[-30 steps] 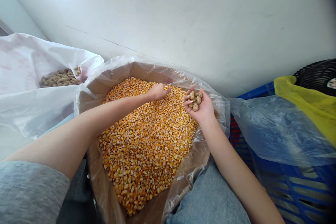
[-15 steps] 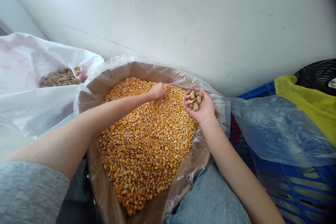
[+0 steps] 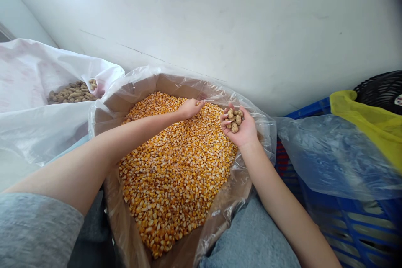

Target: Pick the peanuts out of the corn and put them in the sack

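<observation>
A box lined with clear plastic (image 3: 125, 80) holds a large heap of yellow corn kernels (image 3: 176, 176). Over the far part of the heap is my left hand (image 3: 190, 109), its fingers curled closed with a bit of corn kernel showing at the fingertips. How much corn it holds is hidden. At the heap's right edge my right hand (image 3: 245, 130) lies palm up, fingers cupped around several unshelled peanuts (image 3: 234, 119).
Left of the box stands a white sack (image 3: 28, 75) with more peanuts (image 3: 73, 93) inside. To the right are a blue plastic crate (image 3: 354, 222), clear plastic sheeting (image 3: 339, 155), a yellow bag (image 3: 364, 117) and a black fan-like grille (image 3: 378, 91). A pale wall (image 3: 220, 25) rises behind.
The fingers of my left hand have closed further, so less yellow corn shows in them. My right hand stays in place with the peanuts.
</observation>
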### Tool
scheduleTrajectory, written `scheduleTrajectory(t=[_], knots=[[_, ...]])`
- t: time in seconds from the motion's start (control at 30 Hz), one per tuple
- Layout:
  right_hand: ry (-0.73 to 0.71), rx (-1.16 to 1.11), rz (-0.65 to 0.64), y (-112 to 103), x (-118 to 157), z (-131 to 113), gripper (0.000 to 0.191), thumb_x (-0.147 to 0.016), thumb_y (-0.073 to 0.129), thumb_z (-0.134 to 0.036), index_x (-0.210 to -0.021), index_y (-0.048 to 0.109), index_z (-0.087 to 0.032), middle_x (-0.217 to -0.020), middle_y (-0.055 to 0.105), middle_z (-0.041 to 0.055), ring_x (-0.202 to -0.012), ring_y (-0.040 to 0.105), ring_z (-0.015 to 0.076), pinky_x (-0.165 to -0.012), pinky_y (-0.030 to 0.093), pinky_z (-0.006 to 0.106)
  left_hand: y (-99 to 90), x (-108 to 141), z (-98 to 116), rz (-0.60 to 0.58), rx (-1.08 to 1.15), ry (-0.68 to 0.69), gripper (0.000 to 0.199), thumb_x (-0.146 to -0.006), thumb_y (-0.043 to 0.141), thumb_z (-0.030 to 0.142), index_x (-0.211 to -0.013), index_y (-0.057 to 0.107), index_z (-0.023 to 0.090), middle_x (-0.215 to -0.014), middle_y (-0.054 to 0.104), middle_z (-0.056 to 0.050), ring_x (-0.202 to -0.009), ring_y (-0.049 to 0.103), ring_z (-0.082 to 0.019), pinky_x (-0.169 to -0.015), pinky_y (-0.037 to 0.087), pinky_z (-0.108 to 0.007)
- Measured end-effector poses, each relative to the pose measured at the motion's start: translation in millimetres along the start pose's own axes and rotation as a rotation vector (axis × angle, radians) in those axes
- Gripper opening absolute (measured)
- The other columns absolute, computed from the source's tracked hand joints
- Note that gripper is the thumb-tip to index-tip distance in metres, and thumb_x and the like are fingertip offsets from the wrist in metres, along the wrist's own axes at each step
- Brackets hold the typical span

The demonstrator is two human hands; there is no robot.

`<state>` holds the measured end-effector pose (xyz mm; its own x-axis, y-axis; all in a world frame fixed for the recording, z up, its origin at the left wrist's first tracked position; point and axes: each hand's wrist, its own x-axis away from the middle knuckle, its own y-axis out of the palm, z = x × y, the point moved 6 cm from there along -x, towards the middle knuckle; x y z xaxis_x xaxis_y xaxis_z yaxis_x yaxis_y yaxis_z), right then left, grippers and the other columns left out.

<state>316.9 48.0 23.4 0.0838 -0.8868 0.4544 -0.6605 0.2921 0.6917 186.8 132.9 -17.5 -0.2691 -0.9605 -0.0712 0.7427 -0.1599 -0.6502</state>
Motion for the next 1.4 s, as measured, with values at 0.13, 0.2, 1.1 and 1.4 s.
scheduleTrajectory(t=[0.13,0.2,1.1,1.4], knots=[[0.000,0.000,0.003,1.2,0.7,0.1,0.023,-0.078,0.034,-0.031,-0.082,0.053,-0.018,-0.064,0.054,0.0020,-0.053,0.049,0.0083,-0.035,0.038,0.013,-1.3,1.0,2.2,-0.017,0.026,0.014,0.051,-0.074,0.026,0.056,-0.048,0.044,0.016,-0.043,0.041,0.000,-0.043,0.038,-0.011,-0.045,0.025,-0.023],[0.000,0.002,0.007,1.4,1.1,0.2,0.024,-0.078,0.034,-0.031,-0.083,0.053,-0.018,-0.064,0.054,0.0020,-0.053,0.049,0.0083,-0.035,0.038,0.013,-2.4,2.1,4.4,-0.030,0.078,0.020,0.052,-0.072,0.028,0.060,-0.050,0.046,0.016,-0.044,0.043,0.001,-0.045,0.040,-0.011,-0.047,0.027,-0.022],[0.008,-0.006,0.003,1.9,1.6,0.7,0.024,-0.079,0.033,-0.031,-0.081,0.052,-0.017,-0.064,0.054,0.0022,-0.053,0.048,0.0085,-0.034,0.038,0.014,-4.5,1.8,3.4,-0.005,0.165,0.010,0.051,-0.071,0.030,0.059,-0.042,0.030,0.018,-0.038,0.030,0.003,-0.039,0.029,-0.008,-0.043,0.022,-0.023],[0.008,-0.002,0.000,1.4,0.9,0.1,0.024,-0.078,0.033,-0.031,-0.082,0.053,-0.018,-0.063,0.054,0.0022,-0.053,0.049,0.0086,-0.035,0.038,0.014,-1.7,0.8,-1.0,-0.007,0.195,-0.040,0.051,-0.070,0.031,0.060,-0.041,0.026,0.019,-0.038,0.028,0.003,-0.037,0.028,-0.008,-0.042,0.021,-0.024]])
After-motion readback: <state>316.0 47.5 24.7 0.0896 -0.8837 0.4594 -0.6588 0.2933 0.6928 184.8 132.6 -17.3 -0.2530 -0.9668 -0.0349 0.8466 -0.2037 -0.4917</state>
